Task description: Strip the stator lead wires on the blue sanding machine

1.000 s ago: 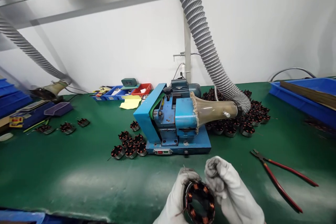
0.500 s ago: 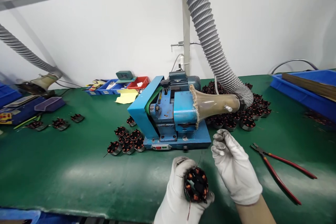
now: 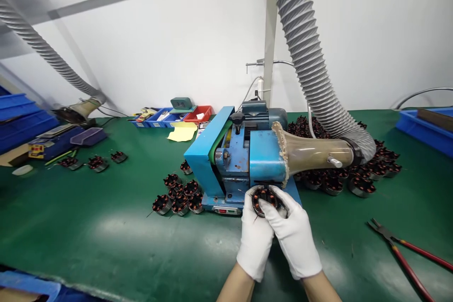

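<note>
Both gloved hands hold one motor stator (image 3: 264, 197), a metal ring with copper windings, right against the front of the blue bench machine (image 3: 244, 160). My left hand (image 3: 254, 236) wraps its left side. My right hand (image 3: 293, 238) overlaps the left and grips the ring's right side. A clear suction funnel (image 3: 311, 153) on a grey ribbed hose (image 3: 311, 61) sits just above the stator. Several more stators lie in a group (image 3: 179, 196) left of the machine and in a big pile (image 3: 357, 174) to its right.
Red-handled pliers (image 3: 406, 257) lie on the green mat (image 3: 106, 226) at the right. Blue and red small bins (image 3: 173, 117) and yellow paper (image 3: 182, 132) sit at the back. Blue crates (image 3: 17, 113) stand far left, a blue tray (image 3: 424, 125) far right. A second hose (image 3: 46, 52) hangs at left.
Both hands moved forward from near my body to the machine's front, carrying the stator. My right hand, apart from the stator half a second ago, now grips it together with the left.
</note>
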{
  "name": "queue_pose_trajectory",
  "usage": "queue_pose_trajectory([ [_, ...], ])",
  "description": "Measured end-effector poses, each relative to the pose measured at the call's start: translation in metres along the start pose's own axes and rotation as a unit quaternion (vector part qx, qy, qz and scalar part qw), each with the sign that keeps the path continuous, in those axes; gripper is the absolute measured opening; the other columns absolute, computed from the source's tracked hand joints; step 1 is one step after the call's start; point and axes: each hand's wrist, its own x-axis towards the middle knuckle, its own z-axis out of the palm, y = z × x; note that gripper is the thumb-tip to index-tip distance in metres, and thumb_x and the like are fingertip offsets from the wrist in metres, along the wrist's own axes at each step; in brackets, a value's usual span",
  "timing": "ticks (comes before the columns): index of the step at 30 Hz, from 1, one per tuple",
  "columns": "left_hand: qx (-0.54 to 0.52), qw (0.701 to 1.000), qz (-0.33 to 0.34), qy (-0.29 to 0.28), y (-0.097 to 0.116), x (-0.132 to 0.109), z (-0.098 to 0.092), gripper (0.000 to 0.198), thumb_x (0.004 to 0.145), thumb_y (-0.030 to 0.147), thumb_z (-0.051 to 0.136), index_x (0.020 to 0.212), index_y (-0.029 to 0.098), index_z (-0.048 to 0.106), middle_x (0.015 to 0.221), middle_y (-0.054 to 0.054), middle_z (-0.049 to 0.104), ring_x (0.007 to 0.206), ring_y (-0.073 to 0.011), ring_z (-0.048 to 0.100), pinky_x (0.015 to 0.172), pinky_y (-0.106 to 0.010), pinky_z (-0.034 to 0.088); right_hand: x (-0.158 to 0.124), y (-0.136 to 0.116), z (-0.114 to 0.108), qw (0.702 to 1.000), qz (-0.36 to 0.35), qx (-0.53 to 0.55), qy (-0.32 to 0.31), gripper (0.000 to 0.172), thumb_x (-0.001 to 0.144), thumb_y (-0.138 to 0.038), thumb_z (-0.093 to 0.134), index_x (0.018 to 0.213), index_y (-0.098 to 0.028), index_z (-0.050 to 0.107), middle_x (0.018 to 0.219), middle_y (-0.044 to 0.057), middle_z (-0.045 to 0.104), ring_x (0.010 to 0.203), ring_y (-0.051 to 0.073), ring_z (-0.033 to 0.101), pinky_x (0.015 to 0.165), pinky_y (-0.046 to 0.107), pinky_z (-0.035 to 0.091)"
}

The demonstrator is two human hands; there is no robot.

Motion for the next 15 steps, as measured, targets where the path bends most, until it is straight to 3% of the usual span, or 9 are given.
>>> queue_pose_trajectory([
  [3,0.02,1.0,-0.001,-0.016,0.005,0.005,0.001,0.035,0.065,0.01,0.065,0.095,0.023,0.051,0.092,0.001,0.066,0.085,-0.013,0.062,0.081,-0.027,0.05,0.004,-0.001,0.0,0.999,-0.035,-0.031,0.01,0.033,0.073,-0.041,0.063,0.096,-0.018,0.066,0.101,0.011,0.068,0.094,0.027,0.063,0.086,0.04,0.049],
  [9,0.115,0.991,0.009,-0.062,0.012,0.007,0.002,0.033,0.067,0.009,0.062,0.095,0.022,0.051,0.095,-0.002,0.063,0.088,-0.0163,0.06,0.084,-0.032,0.048,0.003,-0.002,0.003,0.999,-0.009,0.001,0.033,0.032,0.073,-0.039,0.063,0.096,-0.017,0.067,0.098,0.011,0.07,0.088,0.026,0.066,0.082,0.039,0.052],
  [13,0.155,0.986,0.002,-0.058,0.023,-0.017,-0.014,0.032,0.069,0.012,0.063,0.099,0.023,0.056,0.099,-0.004,0.063,0.093,-0.0189,0.06,0.087,-0.031,0.046,-0.02,0.002,-0.004,0.999,-0.026,-0.037,0.019,0.033,0.071,-0.039,0.064,0.095,-0.017,0.068,0.098,0.011,0.071,0.087,0.027,0.067,0.078,0.036,0.055],
  [15,0.146,0.987,-0.047,-0.054,0.034,-0.036,-0.03,0.036,0.066,0.012,0.067,0.1,0.025,0.06,0.1,-0.004,0.065,0.097,-0.0205,0.059,0.087,-0.029,0.045,-0.043,0.008,-0.011,0.997,-0.041,-0.065,-0.014,0.042,0.065,-0.037,0.069,0.102,-0.018,0.067,0.105,0.012,0.069,0.092,0.029,0.066,0.078,0.034,0.056],
])
